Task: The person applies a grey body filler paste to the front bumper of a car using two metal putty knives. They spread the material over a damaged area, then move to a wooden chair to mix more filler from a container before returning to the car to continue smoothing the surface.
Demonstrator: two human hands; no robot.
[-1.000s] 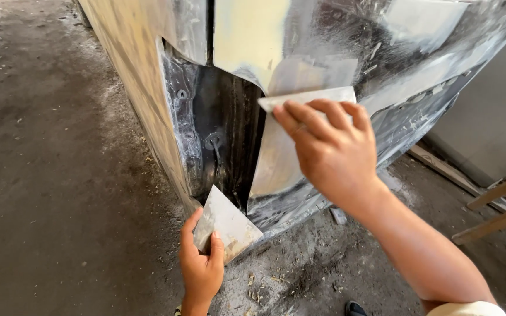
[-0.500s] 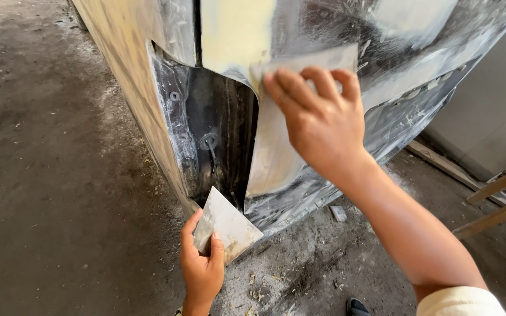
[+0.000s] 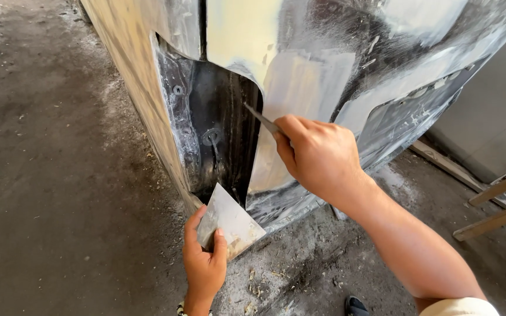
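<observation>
Right hand (image 3: 317, 158) turned its spreader (image 3: 262, 120) edge-on (beside cutout (image 3: 215, 134)).

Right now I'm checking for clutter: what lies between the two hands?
In the head view, only the panel's lower edge and the metal plate held by the left hand lie below the right hand.

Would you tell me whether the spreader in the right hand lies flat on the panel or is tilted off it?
Tilted: the spreader shows edge-on in the right hand, angled off the panel.
</observation>
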